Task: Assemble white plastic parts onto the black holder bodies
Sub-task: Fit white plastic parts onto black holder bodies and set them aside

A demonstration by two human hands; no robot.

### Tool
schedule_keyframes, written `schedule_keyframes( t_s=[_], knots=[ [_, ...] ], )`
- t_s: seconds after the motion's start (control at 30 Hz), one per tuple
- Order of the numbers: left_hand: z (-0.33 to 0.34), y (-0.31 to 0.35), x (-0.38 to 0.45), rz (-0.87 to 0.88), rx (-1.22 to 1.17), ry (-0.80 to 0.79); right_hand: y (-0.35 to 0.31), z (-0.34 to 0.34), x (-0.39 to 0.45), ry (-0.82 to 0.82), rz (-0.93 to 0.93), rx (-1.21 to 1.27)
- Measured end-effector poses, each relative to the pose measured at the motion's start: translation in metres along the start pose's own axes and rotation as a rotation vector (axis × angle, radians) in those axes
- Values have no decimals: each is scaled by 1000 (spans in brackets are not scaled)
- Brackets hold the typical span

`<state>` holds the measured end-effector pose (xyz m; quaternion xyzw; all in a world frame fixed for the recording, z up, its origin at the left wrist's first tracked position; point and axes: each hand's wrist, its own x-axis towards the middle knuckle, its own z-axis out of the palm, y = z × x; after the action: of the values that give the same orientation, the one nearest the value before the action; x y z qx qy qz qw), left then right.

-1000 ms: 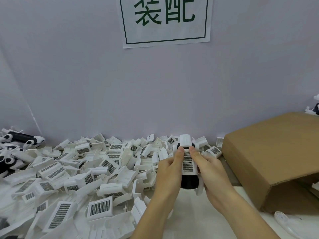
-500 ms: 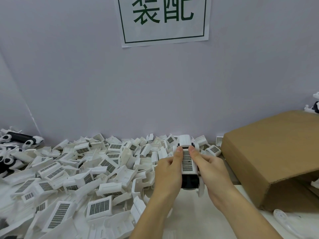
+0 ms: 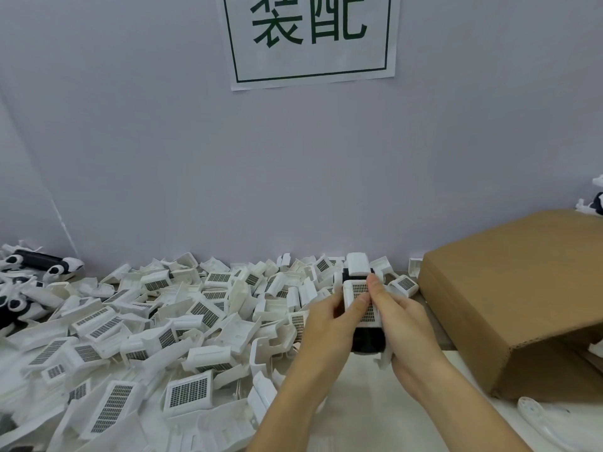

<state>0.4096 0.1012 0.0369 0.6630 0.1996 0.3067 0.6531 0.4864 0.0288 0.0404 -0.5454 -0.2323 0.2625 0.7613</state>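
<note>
At centre right of the frame a black body [image 3: 368, 339] is clenched between left hand [image 3: 329, 324] and right hand [image 3: 403, 324], and the grille part [image 3: 360, 300] is best pressed evenly by both thumbs until seated.

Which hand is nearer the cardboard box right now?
Right. The right hand grips the black holder body on the side toward the cardboard box, with a gap between them. The left hand is on the far side, by the white parts pile.
</note>
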Motion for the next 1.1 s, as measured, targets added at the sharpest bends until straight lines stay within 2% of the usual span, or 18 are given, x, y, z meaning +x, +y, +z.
schedule_keyframes(
  t_s=[0.23,0.5,0.6,0.77,0.87,0.93,1.1],
  knots=[
    [-3,-2,0,13,-12,58,1,-4,2,-86,-8,-26],
    [-4,-2,0,82,133,131,6,2,-1,-15,-214,-273],
    [-5,-2,1,60,87,95,7,2,-1,-23,-192,-260],
    [-5,-3,-1,25,-11,-16,6,-3,3,52,-73,-159],
    [-3,-3,-1,38,10,15,2,-10,6,-5,10,-47],
    [-3,-3,0,34,-22,43,0,-11,6,-55,-4,-56],
    [-5,-3,0,32,-97,72,-1,-9,4,2,-92,-145]
  ],
)
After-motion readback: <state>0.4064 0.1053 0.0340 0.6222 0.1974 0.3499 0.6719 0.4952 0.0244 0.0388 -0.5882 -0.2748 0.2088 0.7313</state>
